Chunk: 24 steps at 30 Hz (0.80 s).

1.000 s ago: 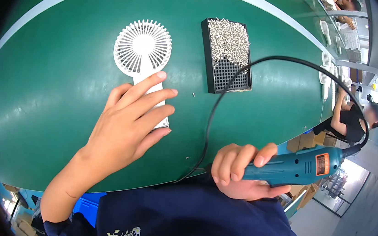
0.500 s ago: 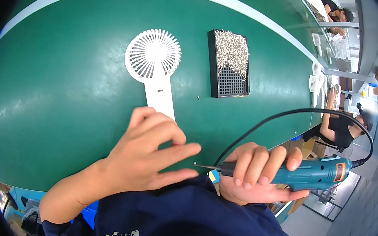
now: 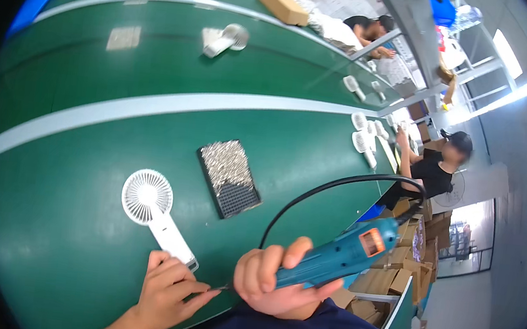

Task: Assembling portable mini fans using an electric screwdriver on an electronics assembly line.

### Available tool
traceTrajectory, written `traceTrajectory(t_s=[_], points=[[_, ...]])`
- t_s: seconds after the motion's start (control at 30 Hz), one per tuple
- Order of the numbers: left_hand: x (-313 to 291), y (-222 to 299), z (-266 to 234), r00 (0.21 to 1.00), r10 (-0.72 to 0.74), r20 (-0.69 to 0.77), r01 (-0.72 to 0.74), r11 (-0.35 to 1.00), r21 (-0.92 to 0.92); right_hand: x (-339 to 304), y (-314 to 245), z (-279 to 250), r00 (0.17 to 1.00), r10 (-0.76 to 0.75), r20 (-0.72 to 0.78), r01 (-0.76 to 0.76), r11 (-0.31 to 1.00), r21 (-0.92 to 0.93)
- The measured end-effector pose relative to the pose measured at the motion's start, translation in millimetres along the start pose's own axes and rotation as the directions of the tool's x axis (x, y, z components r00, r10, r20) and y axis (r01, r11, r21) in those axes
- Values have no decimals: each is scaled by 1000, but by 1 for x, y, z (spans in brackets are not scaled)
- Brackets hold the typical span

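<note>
From here I see a white handheld fan [image 3: 162,223] lying flat on the green table [image 3: 57,233], its round, slatted head farther off to the left, its handle slanting nearer and rightward. I see a teal electric screwdriver [image 3: 334,257] tilted, rear end raised to the right, thin bit aimed lower left.
</note>
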State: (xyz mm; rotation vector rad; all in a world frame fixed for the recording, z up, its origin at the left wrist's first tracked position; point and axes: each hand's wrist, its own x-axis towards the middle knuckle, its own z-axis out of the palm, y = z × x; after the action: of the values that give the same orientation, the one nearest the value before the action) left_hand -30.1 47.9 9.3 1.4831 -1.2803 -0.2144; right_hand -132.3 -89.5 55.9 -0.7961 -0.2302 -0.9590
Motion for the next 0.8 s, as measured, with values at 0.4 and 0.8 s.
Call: traceTrajectory(t_s=[0.4,0.8], points=[[2,2,-2,994,98,56,-100,994,37,-9,1,4,991,112,67,-111,994,-20],[9,-4,-10,990,94,109,-85,993,-77,8,-1,7,966,160,202,-137,983,-121]])
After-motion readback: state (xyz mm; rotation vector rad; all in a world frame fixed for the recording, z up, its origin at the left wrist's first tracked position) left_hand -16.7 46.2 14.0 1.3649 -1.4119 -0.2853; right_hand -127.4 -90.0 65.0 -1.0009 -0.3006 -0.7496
